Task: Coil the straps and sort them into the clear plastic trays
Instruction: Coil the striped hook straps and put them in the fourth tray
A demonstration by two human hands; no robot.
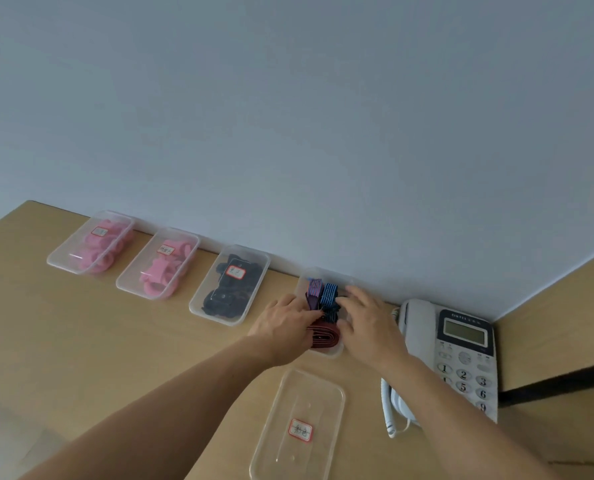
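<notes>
Telephone [461, 344] beside open tray [327, 353], loose lid [309, 393] nearer.

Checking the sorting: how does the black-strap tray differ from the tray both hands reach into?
The black-strap tray is lidded; the open tray is not, its lid lying in front. The black-strap tray holds black straps only; the open tray holds a dark red coil and patterned straps. Both are clear plastic.
</notes>
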